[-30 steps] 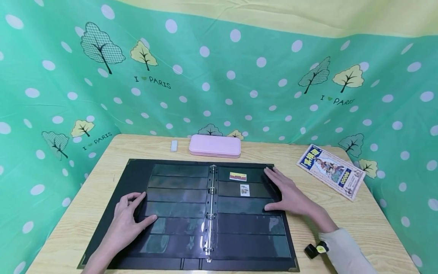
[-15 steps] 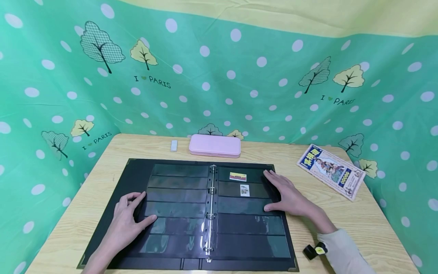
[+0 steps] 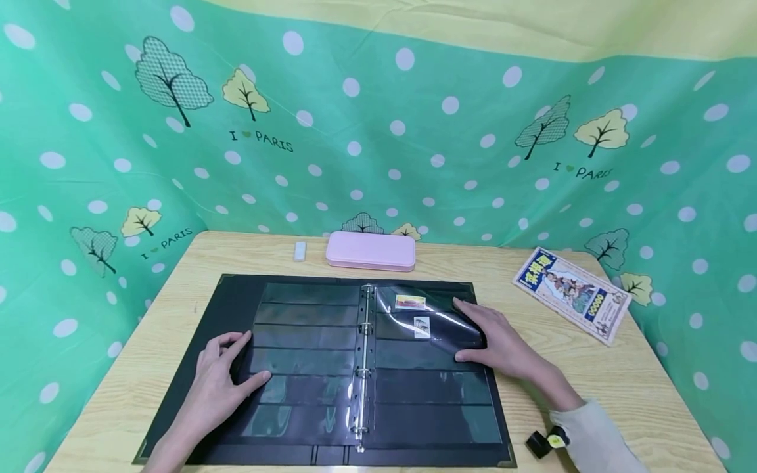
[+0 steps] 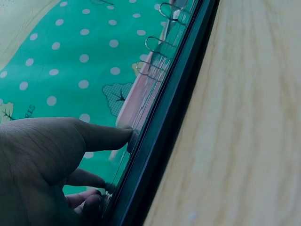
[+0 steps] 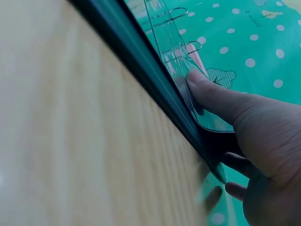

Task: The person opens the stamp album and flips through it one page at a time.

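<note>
A black ring-binder stamp album (image 3: pixel 236 292) lies open on the table, with clear pocket strips on both pages. On its right page sit two stamps: a red-and-yellow one (image 3: pixel 411 302) and a pale one (image 3: pixel 422 327) below it. My right hand (image 3: pixel 503 338) grips the outer edge of this right page (image 3: pixel 440 322), whose upper part bends up in a glossy curve. In the right wrist view the thumb (image 5: pixel 202 84) presses the page's face and the fingers are partly hidden behind the edge. My left hand (image 3: pixel 215 381) rests with thumb and fingertips touching the left page (image 3: pixel 301 361).
Behind the album lie a pink case (image 3: pixel 371 251) and a small whitish block (image 3: pixel 299 251). A printed booklet (image 3: pixel 572 295) lies at the right rear. Metal rings (image 3: pixel 364 373) run along the album's middle. A green patterned cloth (image 3: pixel 378 131) hangs around the table.
The upper right page has gone from flat to curved up under my right hand, its stamps shifting slightly. The right fingertips have moved slightly down and left. My left hand stays put.
</note>
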{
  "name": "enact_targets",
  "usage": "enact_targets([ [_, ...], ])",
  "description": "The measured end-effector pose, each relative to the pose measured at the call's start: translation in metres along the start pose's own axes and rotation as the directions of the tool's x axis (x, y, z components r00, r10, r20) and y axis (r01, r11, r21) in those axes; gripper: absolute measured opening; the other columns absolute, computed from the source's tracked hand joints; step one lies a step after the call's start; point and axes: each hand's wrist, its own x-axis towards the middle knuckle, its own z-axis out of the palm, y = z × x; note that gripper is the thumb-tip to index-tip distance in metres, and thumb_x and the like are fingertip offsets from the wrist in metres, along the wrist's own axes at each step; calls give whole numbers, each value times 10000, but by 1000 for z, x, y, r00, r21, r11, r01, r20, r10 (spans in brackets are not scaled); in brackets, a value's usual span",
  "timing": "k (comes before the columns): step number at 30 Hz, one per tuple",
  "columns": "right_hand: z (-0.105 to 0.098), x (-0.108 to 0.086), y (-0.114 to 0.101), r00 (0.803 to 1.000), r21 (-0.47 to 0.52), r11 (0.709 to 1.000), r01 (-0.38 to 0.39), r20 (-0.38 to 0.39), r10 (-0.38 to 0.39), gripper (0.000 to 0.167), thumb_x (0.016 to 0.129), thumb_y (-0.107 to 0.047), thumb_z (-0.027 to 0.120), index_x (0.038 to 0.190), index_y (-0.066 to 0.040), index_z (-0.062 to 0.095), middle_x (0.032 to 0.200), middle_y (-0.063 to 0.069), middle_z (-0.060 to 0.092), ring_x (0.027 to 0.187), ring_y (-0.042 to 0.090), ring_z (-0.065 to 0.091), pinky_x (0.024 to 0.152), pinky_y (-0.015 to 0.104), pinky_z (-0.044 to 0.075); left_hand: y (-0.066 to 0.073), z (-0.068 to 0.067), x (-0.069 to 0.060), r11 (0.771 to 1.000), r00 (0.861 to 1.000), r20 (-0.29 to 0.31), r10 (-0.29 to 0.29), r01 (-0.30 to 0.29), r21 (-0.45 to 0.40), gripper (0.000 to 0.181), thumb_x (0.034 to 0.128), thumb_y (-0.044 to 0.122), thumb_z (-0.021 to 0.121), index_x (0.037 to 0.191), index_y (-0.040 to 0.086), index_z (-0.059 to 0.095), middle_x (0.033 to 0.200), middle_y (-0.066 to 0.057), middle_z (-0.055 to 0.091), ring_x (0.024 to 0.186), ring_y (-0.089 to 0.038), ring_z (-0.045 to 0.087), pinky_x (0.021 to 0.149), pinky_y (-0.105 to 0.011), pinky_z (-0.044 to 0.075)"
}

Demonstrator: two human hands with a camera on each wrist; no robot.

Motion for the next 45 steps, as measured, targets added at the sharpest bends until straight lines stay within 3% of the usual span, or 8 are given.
enact_targets([
  [11, 2, -8, -5, 995, 96, 995, 8, -99, 1, 960, 928, -246, 937, 1734, -284, 417, 1499, 200, 578, 1325, 375, 563, 1023, 659, 519, 0, 2, 0, 1000, 1000, -2, 0, 0, -6, 898, 910, 279, 945, 1582, -123, 505, 1558, -303, 380, 1366, -515, 348, 1008, -701, 454],
  [20, 3, -12, -9, 990, 143, 986, 87, -120, -70, 1002, 919, -164, 929, 1747, -142, 365, 1802, 190, 288, 1612, 535, 299, 1194, 774, 349, 2, 0, -1, 1000, 1000, 6, -1, 1, -4, 891, 913, 278, 942, 1579, -126, 508, 1557, -303, 382, 1366, -515, 347, 1017, -699, 451],
  [24, 5, -16, -11, 986, 161, 981, 104, -145, -81, 1036, 929, -103, 908, 1761, -88, 292, 1801, 279, 196, 1593, 602, 266, 1169, 749, 392, 3, 0, -1, 1000, 1000, 5, 0, 0, -6, 887, 914, 274, 941, 1578, -127, 508, 1558, -304, 382, 1363, -514, 348, 1015, -696, 449],
  [28, 2, -25, -14, 990, 253, 966, 57, -142, -21, 1084, 965, -73, 868, 1795, -141, 174, 1808, 311, 110, 1554, 616, 338, 1121, 653, 468, 4, 0, -1, 1000, 1000, 4, 0, 0, -7, 884, 916, 272, 939, 1576, -128, 509, 1558, -304, 381, 1360, -512, 350, 1011, -692, 451],
  [32, -5, -37, -18, 994, 347, 938, -20, -93, 56, 1082, 1007, -102, 831, 1797, -121, 92, 1771, 335, 230, 1455, 574, 514, 1129, 547, 489, 4, 0, -1, 1000, 1000, 1, 3, -3, -4, 883, 915, 271, 940, 1574, -131, 511, 1555, -305, 384, 1356, -512, 354, 1006, -691, 455],
  [36, -10, -48, -21, 994, 350, 936, -45, -79, 77, 1028, 1013, -132, 828, 1780, -56, 148, 1672, 360, 411, 1353, 473, 653, 1125, 418, 538, 4, 0, -1, 1000, 1000, -3, 8, -8, 2, 882, 915, 265, 941, 1572, -136, 509, 1557, -308, 386, 1356, -515, 355, 1004, -691, 456],
  [42, -11, -60, -26, 991, 344, 939, 20, -128, 26, 879, 1012, -79, 814, 1746, -71, 330, 1546, 308, 600, 1150, 117, 728, 1034, 215, 536, 5, -1, -1, 1000, 1000, -12, 9, -8, 13, 860, 934, 273, 924, 1569, -138, 513, 1556, -315, 394, 1344, -518, 366, 994, -687, 457],
  [45, -9, -64, -29, 987, 355, 931, 79, -160, -23, 835, 1024, -32, 782, 1741, -88, 357, 1496, 273, 646, 1105, 70, 708, 1001, 202, 552, 8, -2, -2, 1000, 1000, -15, 2, -2, 20, 835, 957, 284, 904, 1569, -132, 517, 1559, -329, 399, 1352, -527, 372, 1001, -700, 459],
])
